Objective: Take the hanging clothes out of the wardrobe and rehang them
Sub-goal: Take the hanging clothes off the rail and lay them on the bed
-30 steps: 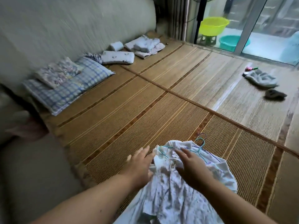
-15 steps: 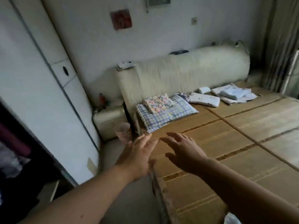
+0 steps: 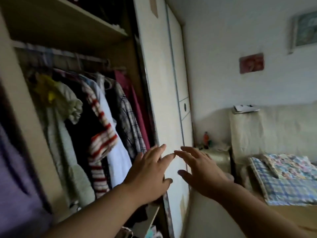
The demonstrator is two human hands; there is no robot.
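The open wardrobe (image 3: pixel 72 28) fills the left of the view. Several garments hang from its rail (image 3: pixel 58 52): a pale yellow frilled piece (image 3: pixel 58 100), a red-and-white striped knit (image 3: pixel 101 134), a light blue-white garment (image 3: pixel 116 152), a checked shirt (image 3: pixel 130 127) and a maroon piece (image 3: pixel 135 107). My left hand (image 3: pixel 149 174) is raised with fingers spread, just right of the checked shirt, holding nothing. My right hand (image 3: pixel 199 170) is raised beside it in front of the white wardrobe door (image 3: pixel 164 103), fingers straight and empty. The fingertips of both hands nearly meet.
A purple garment (image 3: pixel 15 177) hangs at the far left. Right of the door are a bedside cabinet (image 3: pixel 217 155), a padded headboard (image 3: pixel 274 131) and a bed with a checked pillow (image 3: pixel 284 184). A wardrobe shelf (image 3: pixel 68 19) runs above the rail.
My view has swung left from the bed and the white garment on hangers to the open wardrobe. Both hands let go of that garment and now reach, empty, toward the hanging clothes.
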